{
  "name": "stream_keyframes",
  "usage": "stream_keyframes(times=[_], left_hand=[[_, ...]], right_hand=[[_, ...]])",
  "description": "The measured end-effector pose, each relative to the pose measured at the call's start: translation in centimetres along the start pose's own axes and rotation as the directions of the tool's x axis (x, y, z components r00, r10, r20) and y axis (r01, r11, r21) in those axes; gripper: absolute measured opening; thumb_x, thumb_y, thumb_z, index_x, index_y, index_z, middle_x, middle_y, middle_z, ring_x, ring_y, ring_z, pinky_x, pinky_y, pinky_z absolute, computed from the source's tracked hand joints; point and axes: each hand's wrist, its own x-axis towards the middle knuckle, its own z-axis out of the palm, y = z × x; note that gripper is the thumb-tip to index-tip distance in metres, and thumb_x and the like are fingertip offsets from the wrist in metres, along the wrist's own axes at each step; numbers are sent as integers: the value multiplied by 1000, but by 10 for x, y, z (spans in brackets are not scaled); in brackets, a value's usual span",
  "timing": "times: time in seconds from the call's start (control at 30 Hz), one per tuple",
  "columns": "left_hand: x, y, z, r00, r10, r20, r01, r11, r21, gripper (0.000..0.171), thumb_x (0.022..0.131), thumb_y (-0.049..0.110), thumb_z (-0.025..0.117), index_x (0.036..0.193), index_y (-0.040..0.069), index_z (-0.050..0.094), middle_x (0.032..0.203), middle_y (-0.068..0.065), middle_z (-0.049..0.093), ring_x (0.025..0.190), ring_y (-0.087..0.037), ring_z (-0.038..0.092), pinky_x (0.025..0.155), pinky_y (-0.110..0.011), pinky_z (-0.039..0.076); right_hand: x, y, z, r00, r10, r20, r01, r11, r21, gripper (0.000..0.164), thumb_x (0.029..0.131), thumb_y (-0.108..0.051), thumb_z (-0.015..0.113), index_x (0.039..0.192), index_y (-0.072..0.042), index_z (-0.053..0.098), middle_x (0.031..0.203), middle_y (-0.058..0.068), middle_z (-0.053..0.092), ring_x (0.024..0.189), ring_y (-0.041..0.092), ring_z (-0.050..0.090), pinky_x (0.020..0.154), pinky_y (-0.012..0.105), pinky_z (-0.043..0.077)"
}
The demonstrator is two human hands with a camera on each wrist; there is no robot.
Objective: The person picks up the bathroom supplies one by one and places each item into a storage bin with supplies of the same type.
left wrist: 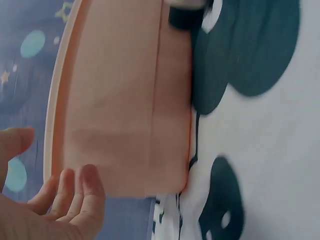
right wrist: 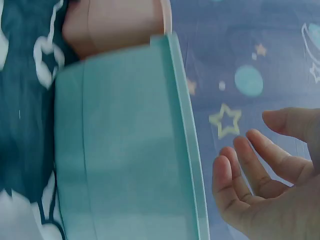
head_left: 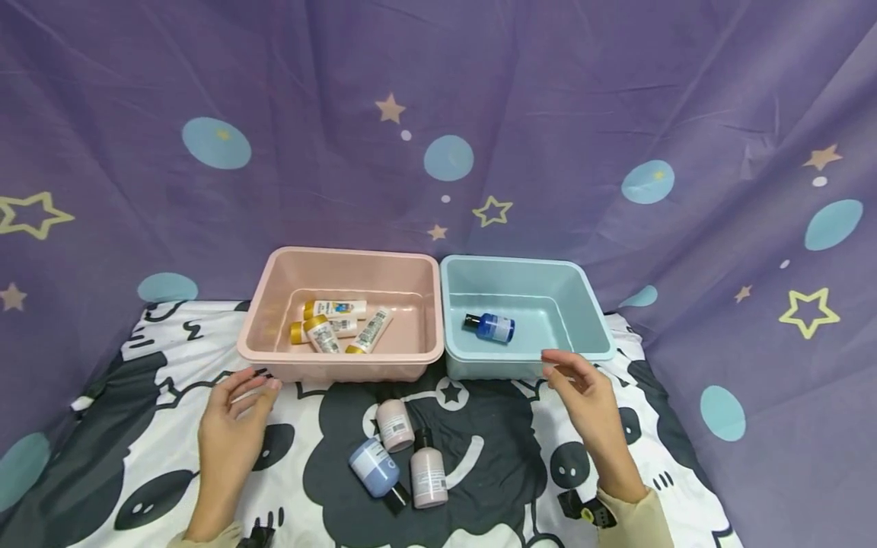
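My left hand point(head_left: 236, 426) is near the front left corner of a pink bin point(head_left: 274, 304), its fingers relaxed and holding nothing. Several small tubes with yellow caps, one of them a white tube point(head_left: 371, 332), lie in that bin. By the front rim of a light blue bin point(head_left: 548, 289) is my right hand point(head_left: 585, 399), loosely curved with nothing in it. A dark blue bottle point(head_left: 495, 327) with a black cap lies inside the blue bin. Between my hands, on the cloth, are a light blue bottle point(head_left: 374, 467), a pinkish bottle point(head_left: 428, 478) and another pinkish bottle point(head_left: 394, 425).
The two bins stand side by side against a purple curtain point(head_left: 548, 91) with stars and dots. Beneath everything spreads a black and white patterned cloth point(head_left: 493, 464). Purple fabric also hangs along both sides.
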Motion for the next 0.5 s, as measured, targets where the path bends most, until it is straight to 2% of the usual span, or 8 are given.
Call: stream_keyframes(times=[0.07,0.13,0.23,0.27,0.4,0.5], left_hand=[[-8,-1,4,997,1,74,-2,1000,14,57,94,37,71,139,7,53,128,-11,62,105,-12,62,71,-6,47],[-16,-2,9,987,-13,160,11,1000,18,57,93,41,72,138,9,55,128,-9,63,105,-7,63,73,-7,47],[-25,-3,16,959,-38,282,30,999,35,60,91,48,72,138,13,57,129,-5,65,104,-1,63,76,-10,48],[-28,-4,18,947,-41,318,31,999,36,61,90,50,72,137,14,58,130,-4,65,104,-1,63,77,-12,49],[-37,-6,26,903,-17,430,-15,997,72,66,87,57,72,135,13,60,130,-5,65,111,-14,65,86,-23,54],[-41,-8,31,866,-13,501,-59,990,128,66,87,54,74,134,10,61,130,-8,64,115,-24,64,91,-35,55]], right_hand=[[3,4,-8,998,3,-65,-5,999,-33,28,97,-12,68,122,0,68,119,18,66,96,12,65,78,22,54],[6,8,-15,993,-2,-117,-3,999,-44,28,97,-11,68,123,1,68,118,16,67,94,13,66,77,21,54],[11,14,-25,982,-11,-187,0,998,-60,27,97,-10,69,122,0,69,114,7,69,92,12,66,75,20,54],[13,16,-27,978,-17,-208,4,998,-63,27,96,-10,69,122,-1,69,113,7,69,90,13,66,74,20,53],[20,27,-37,960,-1,-281,-28,995,-99,30,97,-12,69,125,-3,68,116,12,68,90,10,64,71,17,52],[23,33,-43,941,19,-338,-72,987,-145,32,97,-15,69,127,-5,68,120,14,66,91,8,62,70,15,50]])
